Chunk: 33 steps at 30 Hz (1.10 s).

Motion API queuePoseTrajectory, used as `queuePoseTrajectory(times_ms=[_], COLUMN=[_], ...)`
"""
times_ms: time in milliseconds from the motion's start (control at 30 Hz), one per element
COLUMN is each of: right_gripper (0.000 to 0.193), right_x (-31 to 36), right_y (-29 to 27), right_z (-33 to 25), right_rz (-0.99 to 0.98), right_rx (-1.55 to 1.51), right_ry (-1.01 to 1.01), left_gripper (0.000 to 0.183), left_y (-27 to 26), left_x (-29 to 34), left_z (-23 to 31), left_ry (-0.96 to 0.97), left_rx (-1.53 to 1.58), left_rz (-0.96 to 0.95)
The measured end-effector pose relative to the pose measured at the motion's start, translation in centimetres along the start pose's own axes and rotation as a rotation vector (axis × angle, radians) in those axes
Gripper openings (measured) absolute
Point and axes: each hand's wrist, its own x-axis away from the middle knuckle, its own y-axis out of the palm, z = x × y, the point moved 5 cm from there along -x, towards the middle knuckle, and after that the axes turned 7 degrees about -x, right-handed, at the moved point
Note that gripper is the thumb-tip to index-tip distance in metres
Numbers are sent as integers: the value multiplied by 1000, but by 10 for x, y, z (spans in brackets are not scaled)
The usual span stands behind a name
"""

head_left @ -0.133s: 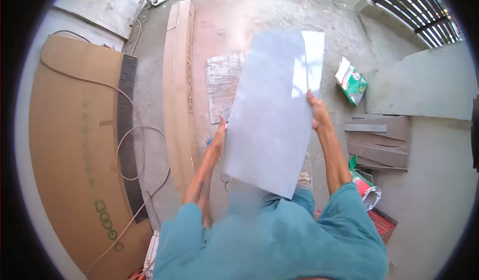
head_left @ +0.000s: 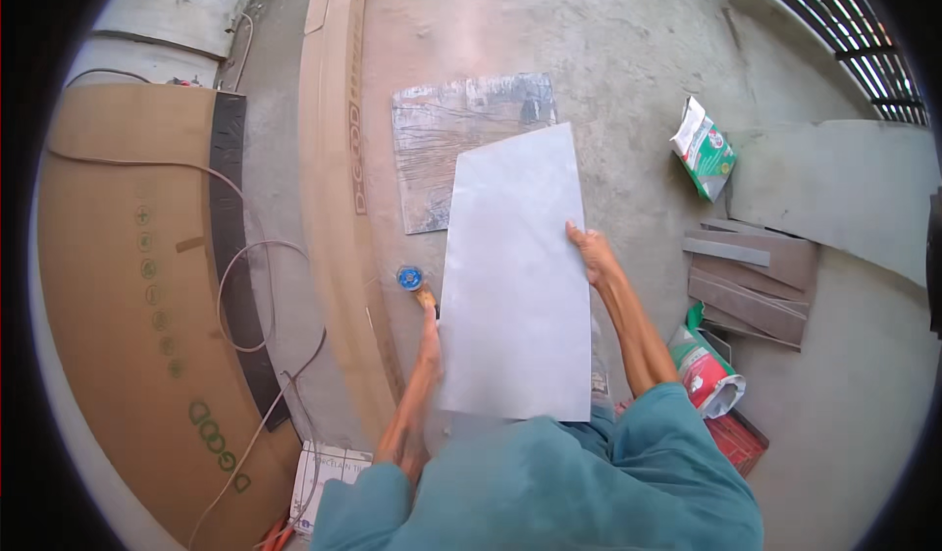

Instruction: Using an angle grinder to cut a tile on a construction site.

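Observation:
Between my two hands I hold a large pale grey tile (head_left: 515, 276), its far edge slanting. My left hand (head_left: 429, 340) grips the left edge low down, and my right hand (head_left: 592, 252) clasps the right edge higher up, thumb on the top face; the fingers beneath are hidden. Just beyond my left hand lies an angle grinder (head_left: 410, 278) with a blue disc and a yellow body, partly covered by that hand. Past the tile, a scored, dusty square panel (head_left: 422, 158) lies on the floor, its near right part hidden by the tile.
A long cardboard box (head_left: 329, 158) lies left of the tile. Farther left are a large flat carton (head_left: 128, 257), a looped cable (head_left: 224, 306) and a white tile box (head_left: 329, 465). On the right are a green-white bag (head_left: 706, 154), brown tile offcuts (head_left: 751, 286) and a red-green bag (head_left: 708, 379).
The tile has come down and turned more upright in view, its glossy reflection gone. Both hands moved nearer me with it. More of the scored panel and the grinder now show.

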Motion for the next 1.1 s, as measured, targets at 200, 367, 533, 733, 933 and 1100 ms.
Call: queuePoseTrajectory(times_ms=[200,367,533,733,933,1100], right_gripper=[55,68,65,55,50,47], right_x=[-100,-263,-357,-472,-532,-540], right_y=[-76,-77,-23,-41,-59,-70], right_z=[179,193,176,154,161,135], right_rz=[119,58,94,121,40,82], right_rx=[204,370,488,433,425,674], right_ry=[149,83,-43,-148,-63,-92], left_gripper=[108,81,91,100,99,93], left_y=[-41,-87,-141,-106,-113,-99], left_x=[-33,-199,-353,-467,-533,-554], left_z=[-108,-75,-55,-13,-54,-71], left_ry=[-229,99,330,402,384,509], left_rx=[56,-137,-375,-455,-485,-626], left_rz=[255,475,665,589,578,538])
